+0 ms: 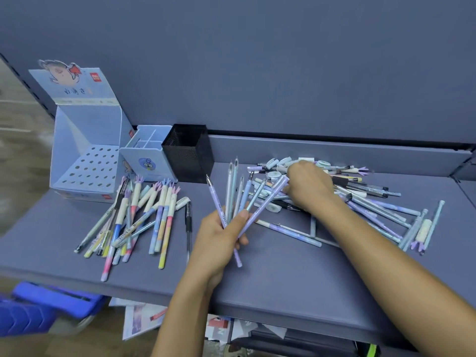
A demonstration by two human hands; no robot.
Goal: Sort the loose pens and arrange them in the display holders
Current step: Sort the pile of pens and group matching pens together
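Mid-sort: left hand (219, 234) grips slim pens (231, 186) in front of mesh holder (192, 157); right hand (310, 188) in pile (373, 202) right of it, fingers hidden, can't tell grip; next prob. pinch a matching pen.

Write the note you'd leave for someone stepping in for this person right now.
Left hand grips a fan of slim pens. Right hand pinches the top of a lilac pen over the mixed pile on the right.
Another pen group lies on the left, before the holed display box, blue divided holder and black mesh cup; no pens stand in any.
Done: partial sorting. Left: finish the pile, fill the holders.
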